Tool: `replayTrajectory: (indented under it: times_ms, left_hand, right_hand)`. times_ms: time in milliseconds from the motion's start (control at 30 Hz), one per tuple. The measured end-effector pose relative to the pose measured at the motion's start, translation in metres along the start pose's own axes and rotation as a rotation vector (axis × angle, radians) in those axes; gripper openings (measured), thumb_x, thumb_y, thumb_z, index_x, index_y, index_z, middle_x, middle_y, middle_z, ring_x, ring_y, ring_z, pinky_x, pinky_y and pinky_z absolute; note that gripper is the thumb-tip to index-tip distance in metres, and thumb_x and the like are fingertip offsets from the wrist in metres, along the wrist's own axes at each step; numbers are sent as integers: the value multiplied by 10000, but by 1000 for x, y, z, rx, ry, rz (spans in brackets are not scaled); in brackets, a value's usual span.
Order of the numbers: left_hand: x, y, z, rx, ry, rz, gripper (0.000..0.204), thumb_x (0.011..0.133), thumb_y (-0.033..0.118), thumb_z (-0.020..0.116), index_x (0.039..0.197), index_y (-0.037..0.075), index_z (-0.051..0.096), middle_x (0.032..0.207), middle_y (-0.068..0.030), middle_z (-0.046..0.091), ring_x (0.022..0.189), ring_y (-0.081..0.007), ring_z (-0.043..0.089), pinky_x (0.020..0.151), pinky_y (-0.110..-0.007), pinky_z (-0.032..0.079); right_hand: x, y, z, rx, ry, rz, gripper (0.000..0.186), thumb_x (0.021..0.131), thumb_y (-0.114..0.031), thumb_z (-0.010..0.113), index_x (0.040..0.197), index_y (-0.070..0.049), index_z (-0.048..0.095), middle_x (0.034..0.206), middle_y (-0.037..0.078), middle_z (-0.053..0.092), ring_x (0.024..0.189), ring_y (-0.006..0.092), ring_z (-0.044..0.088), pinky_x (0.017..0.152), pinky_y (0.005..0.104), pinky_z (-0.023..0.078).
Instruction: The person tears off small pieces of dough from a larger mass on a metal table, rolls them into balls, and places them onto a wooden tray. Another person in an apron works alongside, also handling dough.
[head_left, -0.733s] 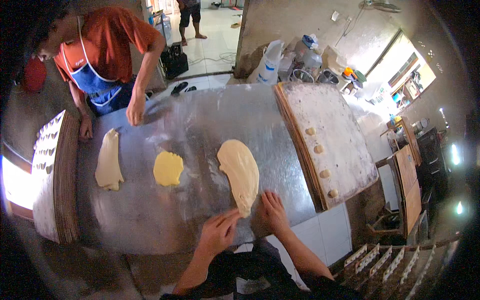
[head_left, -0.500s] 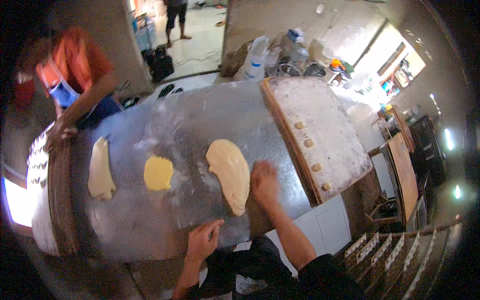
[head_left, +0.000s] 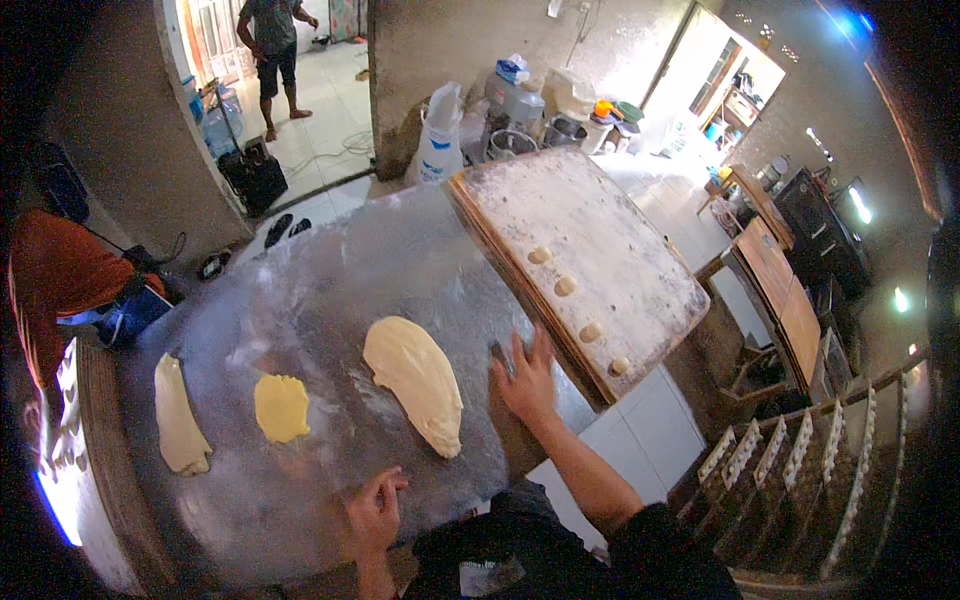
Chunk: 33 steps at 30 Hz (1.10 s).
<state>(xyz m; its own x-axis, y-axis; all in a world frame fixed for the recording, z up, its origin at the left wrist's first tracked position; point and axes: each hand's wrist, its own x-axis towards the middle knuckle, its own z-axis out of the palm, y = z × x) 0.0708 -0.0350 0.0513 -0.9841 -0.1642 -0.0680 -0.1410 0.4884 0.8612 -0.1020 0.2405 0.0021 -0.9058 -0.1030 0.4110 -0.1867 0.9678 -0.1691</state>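
Note:
My right hand [head_left: 527, 380] is open, fingers spread over the metal table beside a large pale dough piece [head_left: 412, 378], which it does not touch. Close to the table's near edge, my left hand [head_left: 374, 510] has loosely bent fingers held apart, with nothing visible in them. The large dough is an elongated, smooth slab lying in front of me. Left of it sits a smaller yellow, flattened lump [head_left: 282, 408], and farther left a long, narrow strip of pale dough [head_left: 180, 420].
A floured wooden board [head_left: 610, 230] on the table's right bears several small dough balls [head_left: 592, 331]. Stacked boards [head_left: 115, 440] stand at the left end, near a co-worker in an orange shirt [head_left: 65, 265]. At lower right is a rack [head_left: 800, 450] of filled trays.
My right hand has opened from a blurred, closer-fingered pose and spread its fingers. The view has shifted, so the co-worker sits nearer the left rim. The dough pieces look unchanged.

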Motion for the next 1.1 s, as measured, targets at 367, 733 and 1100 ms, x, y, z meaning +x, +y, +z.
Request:
replayTrajectory:
  times_ms: [367,733,1100]
  left_hand:
    - [20,10,18,-19,-25,-1,225,1019,125,592,1184,65,733,925,-110,780,791,-178,739,707,-315,567]
    - [19,24,35,231,81,-57,248,1015,185,608,1205,45,684,907,-144,753,812,-292,747,737,-384,584]
    - [45,51,145,692,230,-255,517,993,282,637,1357,-6,410,1172,-267,608,996,-466,656,796,-528,574]
  right_hand:
    - [23,-11,38,244,-67,-27,475,996,-251,560,1428,-56,531,1425,308,518,1348,504,466,1148,601,343]
    - [7,13,-12,419,-65,-108,505,992,-373,594,1400,-78,576,1303,225,638,1236,431,582,1123,587,337]
    - [220,70,-56,769,412,-125,141,899,-109,687,1038,-86,685,846,147,683,809,354,664,699,445,493]
